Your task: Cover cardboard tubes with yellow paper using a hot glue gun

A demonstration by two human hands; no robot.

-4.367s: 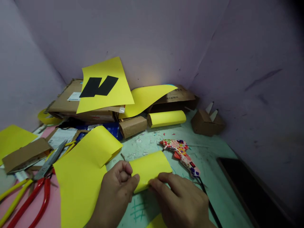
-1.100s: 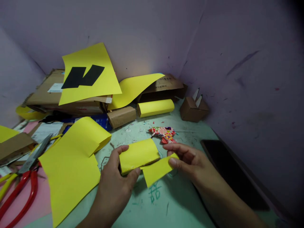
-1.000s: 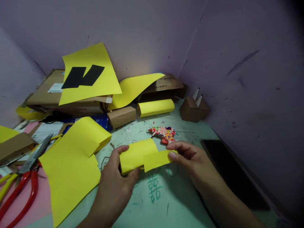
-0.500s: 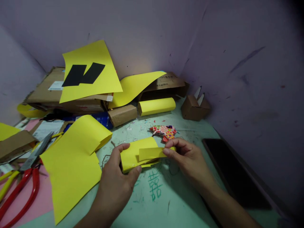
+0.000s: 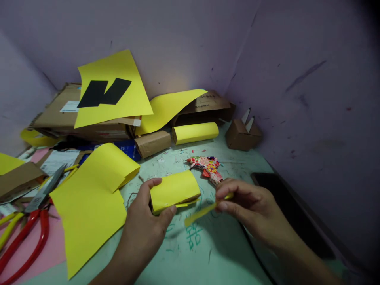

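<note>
My left hand [image 5: 147, 221] grips a small block wrapped in yellow paper [image 5: 174, 190] by its left end, thumb on top and fingers under the near edge. My right hand [image 5: 252, 208] is closed in a pinch on a loose yellow paper strip [image 5: 202, 211], held edge-on a little to the right of the block and apart from it. Both hover just above the pale green mat [image 5: 208, 245]. A flower-patterned glue gun [image 5: 208, 166] lies just behind my right hand.
A large curled yellow sheet [image 5: 92, 202] lies to the left, with red-handled pliers [image 5: 26, 237] and scissors [image 5: 44, 192] beyond it. Cardboard boxes [image 5: 89, 126], a yellow roll [image 5: 194, 132] and a small brown box [image 5: 242, 134] line the back wall. A dark tablet [image 5: 293, 213] lies at right.
My right hand has pulled the yellow strip off the top of the block and down to the right. My left hand and the block have stayed where they were.
</note>
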